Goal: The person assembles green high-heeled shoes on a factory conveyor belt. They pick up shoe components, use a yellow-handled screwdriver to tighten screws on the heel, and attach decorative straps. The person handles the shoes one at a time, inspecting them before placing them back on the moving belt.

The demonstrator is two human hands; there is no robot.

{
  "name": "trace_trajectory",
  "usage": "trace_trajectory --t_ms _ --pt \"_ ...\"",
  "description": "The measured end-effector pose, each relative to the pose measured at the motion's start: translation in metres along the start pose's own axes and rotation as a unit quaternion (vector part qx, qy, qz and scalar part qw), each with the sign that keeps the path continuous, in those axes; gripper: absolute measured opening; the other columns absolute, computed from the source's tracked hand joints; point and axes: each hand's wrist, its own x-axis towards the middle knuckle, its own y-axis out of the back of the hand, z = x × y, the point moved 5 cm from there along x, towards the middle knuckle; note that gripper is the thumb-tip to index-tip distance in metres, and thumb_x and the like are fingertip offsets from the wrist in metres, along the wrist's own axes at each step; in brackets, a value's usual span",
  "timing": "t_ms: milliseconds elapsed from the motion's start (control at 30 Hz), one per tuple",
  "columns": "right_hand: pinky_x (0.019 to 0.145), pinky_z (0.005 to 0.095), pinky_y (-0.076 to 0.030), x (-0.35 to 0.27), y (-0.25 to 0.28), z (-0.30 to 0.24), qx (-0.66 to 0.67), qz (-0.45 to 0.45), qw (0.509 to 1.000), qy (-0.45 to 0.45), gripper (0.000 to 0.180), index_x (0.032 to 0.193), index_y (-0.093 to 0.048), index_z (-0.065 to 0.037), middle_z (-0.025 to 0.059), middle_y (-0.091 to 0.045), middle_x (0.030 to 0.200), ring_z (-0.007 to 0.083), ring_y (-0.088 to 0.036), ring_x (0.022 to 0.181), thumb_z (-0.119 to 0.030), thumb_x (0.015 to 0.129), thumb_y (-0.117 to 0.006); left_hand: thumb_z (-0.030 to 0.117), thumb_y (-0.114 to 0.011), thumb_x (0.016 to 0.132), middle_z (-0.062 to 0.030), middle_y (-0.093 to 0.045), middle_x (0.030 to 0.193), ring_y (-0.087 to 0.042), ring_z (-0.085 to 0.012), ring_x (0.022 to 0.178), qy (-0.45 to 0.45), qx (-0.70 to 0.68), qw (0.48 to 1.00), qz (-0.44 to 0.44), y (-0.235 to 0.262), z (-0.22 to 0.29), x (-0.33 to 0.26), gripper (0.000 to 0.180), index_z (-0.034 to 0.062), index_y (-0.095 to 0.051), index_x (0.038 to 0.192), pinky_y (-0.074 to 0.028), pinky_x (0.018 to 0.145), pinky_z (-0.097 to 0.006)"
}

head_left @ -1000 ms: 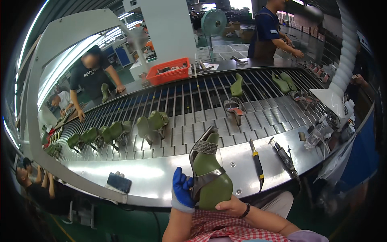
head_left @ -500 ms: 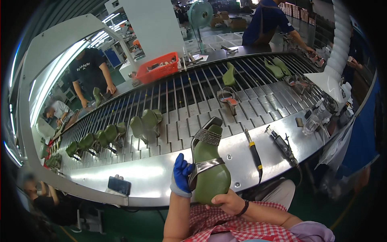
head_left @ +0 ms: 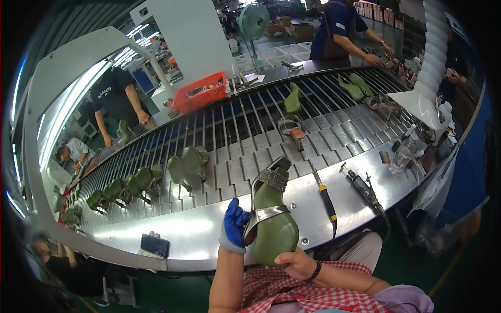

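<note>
The bare right hand (head_left: 298,263) pinches the heel end of a green last (head_left: 276,240), thumb on top; the gloved left hand (head_left: 233,227) curls at the edge of the sandal (head_left: 274,180), though I cannot tell how firmly. Above the table (head_left: 172,227), this sandal's two straps cross the last, the two apparently not yet separated. Beyond, an empty sandal (head_left: 292,131) sits near a bare last (head_left: 293,99), while leftward a row of lasts (head_left: 143,179) appears unseparated from its footwear.
</note>
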Motion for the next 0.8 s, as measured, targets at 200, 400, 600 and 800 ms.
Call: trace_trajectory --t_ms 200,400,600,800 --pt "0.077 0.0329 -0.05 0.001 -0.012 -0.012 0.019 -0.022 1.0 -0.007 0.033 0.112 -0.057 0.0 0.0086 -0.063 0.104 0.0174 -0.059 0.09 -0.007 0.08 -0.059 0.025 -0.05 0.1 0.0054 -0.023 0.046 -0.029 -0.0088 0.045 -0.024 0.034 0.998 -0.044 -0.012 0.004 0.017 0.048 0.0201 -0.03 0.057 -0.038 0.054 -0.023" --pt "0.079 0.0318 -0.049 0.006 0.006 -0.021 0.011 0.0 1.0 0.0 0.035 0.116 -0.056 -0.002 0.0075 -0.062 0.105 0.0168 -0.059 0.091 -0.005 0.081 -0.058 0.032 -0.055 0.096 0.0041 -0.027 0.045 -0.035 -0.009 0.046 0.01 -0.013 1.0 0.01 -0.021 -0.005 0.021 0.052 0.0219 -0.029 0.053 -0.041 0.053 -0.026" --pt "0.089 0.0317 -0.047 0.011 0.012 -0.018 -0.068 -0.041 0.995 0.067 0.05 0.129 -0.049 -0.001 0.007 -0.059 0.115 0.0166 -0.058 0.104 -0.003 0.08 -0.058 0.031 -0.056 0.096 0.0049 -0.021 0.048 -0.028 -0.0092 0.049 -0.035 0.073 0.997 -0.013 -0.033 0.011 0.011 0.052 0.0215 -0.027 0.054 -0.035 0.052 -0.024" --pt "0.096 0.031 -0.043 -0.033 -0.022 0.019 0.056 -0.101 0.985 -0.126 0.06 0.135 -0.044 0.0 0.0099 -0.056 0.124 0.0158 -0.054 0.111 -0.007 0.078 -0.062 0.032 -0.056 0.096 0.0065 -0.035 0.052 -0.039 -0.0073 0.05 -0.256 0.119 0.957 0.058 -0.016 0.09 0.046 0.036 0.0199 -0.043 0.064 -0.044 0.057 -0.024"
